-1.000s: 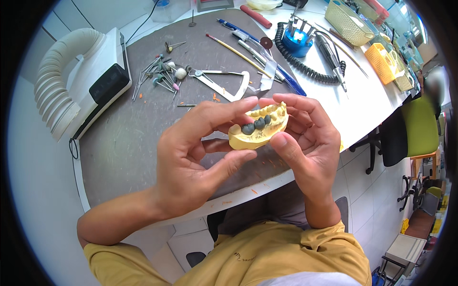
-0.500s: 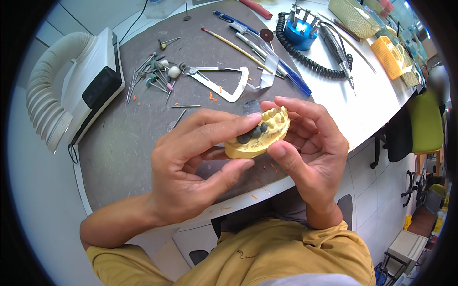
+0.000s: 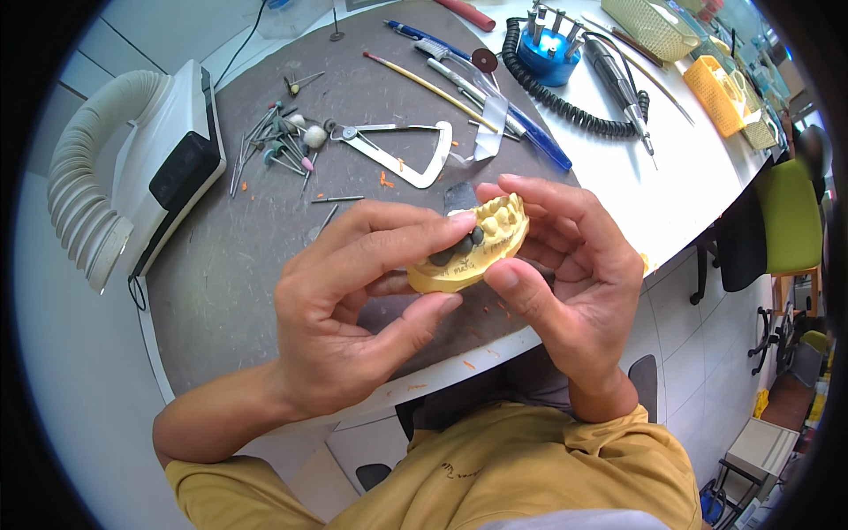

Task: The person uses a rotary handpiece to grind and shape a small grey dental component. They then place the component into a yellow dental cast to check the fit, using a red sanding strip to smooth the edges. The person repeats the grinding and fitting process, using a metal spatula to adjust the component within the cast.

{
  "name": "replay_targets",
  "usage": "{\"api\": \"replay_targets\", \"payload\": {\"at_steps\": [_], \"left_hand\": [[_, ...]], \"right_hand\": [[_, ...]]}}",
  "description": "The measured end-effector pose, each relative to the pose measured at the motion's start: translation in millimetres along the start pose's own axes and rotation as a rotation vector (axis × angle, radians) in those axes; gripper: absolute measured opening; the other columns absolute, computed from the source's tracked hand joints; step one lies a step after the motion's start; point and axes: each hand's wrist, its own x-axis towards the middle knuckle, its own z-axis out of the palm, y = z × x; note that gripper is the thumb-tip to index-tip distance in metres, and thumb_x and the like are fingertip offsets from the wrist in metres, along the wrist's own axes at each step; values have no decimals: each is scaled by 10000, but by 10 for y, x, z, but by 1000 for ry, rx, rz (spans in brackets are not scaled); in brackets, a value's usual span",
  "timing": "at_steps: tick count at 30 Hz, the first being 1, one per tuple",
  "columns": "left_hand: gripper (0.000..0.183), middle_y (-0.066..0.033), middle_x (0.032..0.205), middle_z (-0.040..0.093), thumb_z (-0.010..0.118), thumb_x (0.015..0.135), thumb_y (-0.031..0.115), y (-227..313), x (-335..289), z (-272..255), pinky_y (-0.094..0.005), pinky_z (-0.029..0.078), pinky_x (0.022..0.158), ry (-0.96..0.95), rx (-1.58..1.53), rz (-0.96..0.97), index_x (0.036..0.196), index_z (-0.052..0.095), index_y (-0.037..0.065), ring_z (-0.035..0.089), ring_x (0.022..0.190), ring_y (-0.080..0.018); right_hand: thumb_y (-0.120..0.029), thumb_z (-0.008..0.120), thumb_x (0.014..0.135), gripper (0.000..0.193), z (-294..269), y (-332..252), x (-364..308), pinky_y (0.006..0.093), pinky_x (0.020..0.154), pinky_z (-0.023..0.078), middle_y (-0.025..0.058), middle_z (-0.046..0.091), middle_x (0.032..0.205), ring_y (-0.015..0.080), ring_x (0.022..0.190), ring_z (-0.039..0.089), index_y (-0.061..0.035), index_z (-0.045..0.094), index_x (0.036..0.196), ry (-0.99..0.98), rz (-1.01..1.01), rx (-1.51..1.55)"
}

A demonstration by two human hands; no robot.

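Observation:
Between my two hands, above the near part of the grey mat, is a yellow plaster dental model [image 3: 481, 258] with a row of teeth and handwriting on its side. Several dark grey tooth crowns [image 3: 461, 245] sit on its left part. My left hand [image 3: 349, 305] holds that end, with the index finger on the crowns and teeth and the thumb near the lower edge. My right hand [image 3: 579, 269] grips the other end, its thumb at the near side and its fingers curled behind. The fingertips behind the model are partly hidden.
Beyond the model lie a white measuring caliper [image 3: 393, 150] and a pile of grinding burs [image 3: 278, 141]. Farther back are a long brush [image 3: 428, 88] and pens. A handpiece [image 3: 618, 88] with coiled cord lies by a blue bur stand [image 3: 548, 53]. A white hose unit [image 3: 181, 132] stands left.
The model has tipped slightly in my hands, so more of its written side shows. Both hands keep their hold. The whole view has shifted a little.

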Motion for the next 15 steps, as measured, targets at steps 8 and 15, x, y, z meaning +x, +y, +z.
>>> {"api": "replay_targets", "payload": {"at_steps": [8, 15], "left_hand": [[431, -161, 1249, 501, 671, 837, -92, 28, -8, 11, -289, 543, 962, 38, -19, -11, 1256, 580, -53, 575, 1150, -208], [438, -157, 1205, 532, 719, 819, -66, 13, 6, -26, -271, 551, 894, -5, 69, 80, 1241, 600, -46, 590, 1086, -182]], "right_hand": [[-112, 762, 862, 513, 1, -23, -4, 329, 916, 555, 240, 638, 1203, 233, 1085, 660, 73, 530, 1280, 2, 44, 20], [-159, 780, 855, 492, 24, -48, -8, 353, 922, 555, 218, 643, 1207, 264, 1098, 658, 81, 578, 1234, 25, 69, 46]]}}
